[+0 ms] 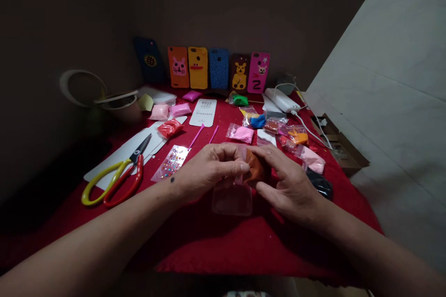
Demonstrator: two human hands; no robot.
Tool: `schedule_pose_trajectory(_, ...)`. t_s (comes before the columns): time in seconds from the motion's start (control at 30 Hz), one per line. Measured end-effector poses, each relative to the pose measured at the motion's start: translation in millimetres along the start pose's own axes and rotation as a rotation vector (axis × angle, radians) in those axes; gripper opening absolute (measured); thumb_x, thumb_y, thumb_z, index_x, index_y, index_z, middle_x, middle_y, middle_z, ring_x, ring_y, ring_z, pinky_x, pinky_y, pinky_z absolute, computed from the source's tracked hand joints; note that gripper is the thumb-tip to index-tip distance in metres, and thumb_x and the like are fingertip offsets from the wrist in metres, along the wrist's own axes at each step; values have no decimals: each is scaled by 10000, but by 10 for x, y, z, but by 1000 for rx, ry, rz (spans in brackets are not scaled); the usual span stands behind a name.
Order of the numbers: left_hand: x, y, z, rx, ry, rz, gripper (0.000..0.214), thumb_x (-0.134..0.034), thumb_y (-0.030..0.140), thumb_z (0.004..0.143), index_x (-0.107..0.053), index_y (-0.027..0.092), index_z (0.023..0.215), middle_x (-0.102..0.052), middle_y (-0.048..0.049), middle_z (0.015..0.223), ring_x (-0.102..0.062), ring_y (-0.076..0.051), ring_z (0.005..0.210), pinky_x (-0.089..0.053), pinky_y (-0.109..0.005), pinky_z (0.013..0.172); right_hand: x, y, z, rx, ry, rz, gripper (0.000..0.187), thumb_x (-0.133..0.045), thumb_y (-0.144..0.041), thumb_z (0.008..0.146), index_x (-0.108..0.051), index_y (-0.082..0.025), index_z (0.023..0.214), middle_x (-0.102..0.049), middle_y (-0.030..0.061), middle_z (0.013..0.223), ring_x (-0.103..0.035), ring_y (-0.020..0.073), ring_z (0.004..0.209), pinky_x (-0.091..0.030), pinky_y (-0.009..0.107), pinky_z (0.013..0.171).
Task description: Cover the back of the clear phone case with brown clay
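Note:
Both my hands meet over the middle of the red cloth [209,241]. My left hand [205,169] is closed, its fingers pinching the edge of a small clear plastic bag. My right hand [289,183] is closed on the same bag of brown-orange clay [254,169], thumb below and fingers on top. Just under the hands lies a clear phone case [232,200], flat on the cloth.
Scissors [118,176] with yellow and red handles lie at left beside a gem sticker sheet [170,162]. Several bagged clay pieces [244,133] are scattered behind the hands. Decorated phone cases [198,67] lean on the back wall. A white charger [282,100] and cable sit at right.

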State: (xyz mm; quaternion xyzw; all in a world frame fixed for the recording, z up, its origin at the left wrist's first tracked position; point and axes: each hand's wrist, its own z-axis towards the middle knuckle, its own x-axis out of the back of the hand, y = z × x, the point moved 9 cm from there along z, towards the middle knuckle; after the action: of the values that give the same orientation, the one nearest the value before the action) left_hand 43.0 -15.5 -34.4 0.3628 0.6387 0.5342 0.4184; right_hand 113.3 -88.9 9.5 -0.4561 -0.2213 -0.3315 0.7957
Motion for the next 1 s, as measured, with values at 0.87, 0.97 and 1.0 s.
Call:
schedule_pose_trajectory(0.87,49,24,-50,-57,166,-9,199,-626,211,762,-512,147,613,-488,38,519,-434,-48,434,-333,-165,423,74,86,-88,8,8,158,585,-602,-101,831,-472,-320,1358,-562,25,1230,-528,176,1162,-426,296,1034)
schedule_pose_trajectory(0.97,44,57,-79,-20,149,147,207,-607,255,774,-511,153,622,-490,29,530,-454,-69,463,-342,-185,438,57,62,-96,67,-1,69,572,-568,-98,852,-448,-278,1382,-547,55,1233,-532,170,1152,-454,257,997)
schedule_pose_trajectory(1.0,16,48,-85,12,112,146,209,-589,279,790,-513,157,638,-492,28,535,-458,-76,460,-347,-194,433,56,61,-97,77,-3,61,570,-560,-99,859,-439,-274,1388,-540,59,1242,-531,167,1155,-461,247,986)
